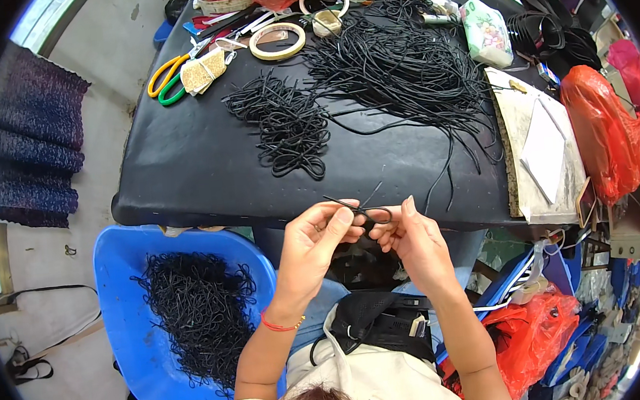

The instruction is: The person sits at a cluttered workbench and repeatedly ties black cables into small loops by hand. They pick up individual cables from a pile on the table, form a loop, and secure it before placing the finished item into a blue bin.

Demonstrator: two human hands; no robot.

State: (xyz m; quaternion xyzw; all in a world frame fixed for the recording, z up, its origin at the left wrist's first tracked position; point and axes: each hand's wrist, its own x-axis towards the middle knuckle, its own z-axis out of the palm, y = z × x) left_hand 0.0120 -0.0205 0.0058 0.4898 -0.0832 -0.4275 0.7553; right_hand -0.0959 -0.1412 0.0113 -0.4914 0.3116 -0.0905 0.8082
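Just in front of the table's near edge, both hands work on one thin black cord (379, 211) that is bent into a loop with two loose ends sticking up. My left hand (321, 234) pinches it between thumb and fingers. My right hand (416, 241) has its fingers closed at the loop's other side, with the thumb raised. Whether a knot sits between the fingers is too small to tell. On the black padded table (181, 154) beyond lie a small heap of looped cords (284, 124) and a larger tangle of long black cords (407, 65).
A blue tub (109, 292) full of looped black cords stands at the left. Scissors (168, 80), a tape roll (278, 53) and a tissue pack (486, 33) lie along the table's far side. At the right are a pale board (510, 132) and a red plastic bag (604, 132).
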